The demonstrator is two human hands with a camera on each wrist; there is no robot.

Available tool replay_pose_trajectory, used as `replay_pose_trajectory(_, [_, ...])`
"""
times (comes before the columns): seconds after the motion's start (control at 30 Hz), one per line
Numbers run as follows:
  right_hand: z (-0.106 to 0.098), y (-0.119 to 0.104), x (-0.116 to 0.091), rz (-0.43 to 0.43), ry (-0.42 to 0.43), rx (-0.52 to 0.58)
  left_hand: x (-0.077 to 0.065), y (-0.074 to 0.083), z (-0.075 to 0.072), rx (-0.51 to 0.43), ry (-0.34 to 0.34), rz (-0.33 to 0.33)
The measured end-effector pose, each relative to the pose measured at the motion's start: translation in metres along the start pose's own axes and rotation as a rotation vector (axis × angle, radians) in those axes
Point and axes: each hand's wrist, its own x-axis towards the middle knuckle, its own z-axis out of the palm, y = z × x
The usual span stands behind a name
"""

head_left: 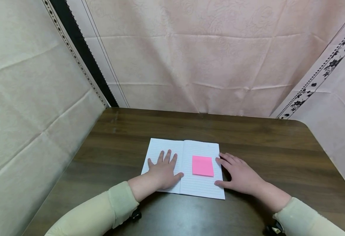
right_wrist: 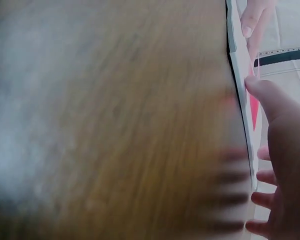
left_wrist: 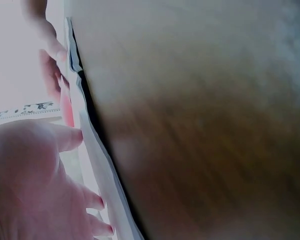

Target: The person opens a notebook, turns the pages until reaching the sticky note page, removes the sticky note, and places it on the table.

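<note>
An open notebook [head_left: 202, 188] with lined white pages lies on the table. On its right page is a square pink sticky note [head_left: 203, 166], whose edge lifts a little from the paper in the right wrist view. My left hand [head_left: 164, 173] rests flat on the left page with its fingers spread and its thumb by the centre fold. At the right page's outer edge is my right hand [head_left: 239, 173], its thumb [right_wrist: 260, 90] touching the page near the sticky note. Its other fingers are loosely bent along that edge and grip nothing.
The brown wooden table [head_left: 125, 157] reaches out on all sides of the notebook. Pale cloth hangs behind it [head_left: 190, 65] and at both sides, with a dark gap [head_left: 87, 55] at the back left corner.
</note>
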Motion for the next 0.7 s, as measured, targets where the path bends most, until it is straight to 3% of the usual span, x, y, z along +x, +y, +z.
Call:
replay_pose_trajectory(0.33, [-0.009, -0.018, 0.015, -0.127, 0.105, -0.066, -0.002, -0.001, 0.000, 0.006, -0.008, 0.013])
replay_pose_trajectory(0.7, [-0.014, -0.039, 0.029, -0.364, 0.156, -0.295, 0.010, -0.005, 0.012, 0.021, -0.018, 0.010])
